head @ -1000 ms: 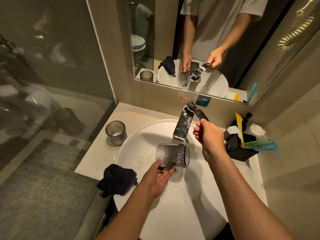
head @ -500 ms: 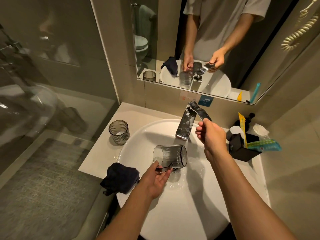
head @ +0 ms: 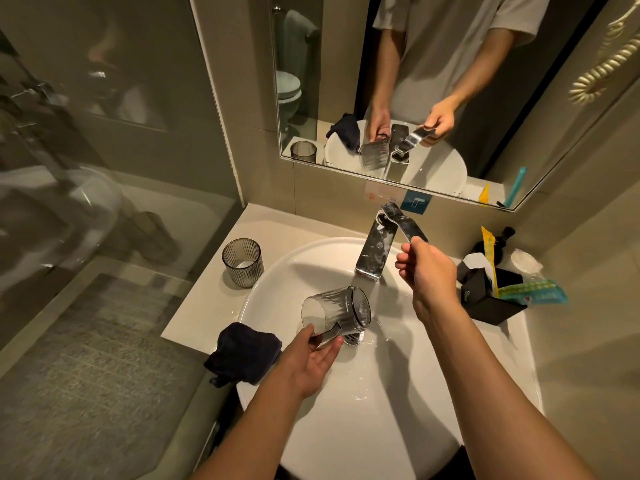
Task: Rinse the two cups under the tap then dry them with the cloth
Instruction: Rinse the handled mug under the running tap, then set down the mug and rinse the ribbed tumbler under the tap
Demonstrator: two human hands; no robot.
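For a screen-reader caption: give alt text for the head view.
Left hand holds a ribbed glass cup tipped sideways over a white sink, while the right hand grips the tap lever. A second cup and dark cloth sit left.

Ribbed cup [head: 335, 315] sideways over basin; second cup [head: 241, 262] upright; cloth [head: 242, 351] bunched.

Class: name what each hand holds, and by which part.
Left hand holds the glass cup by its handle, tipped sideways. Right hand pinches the end of the tap lever.
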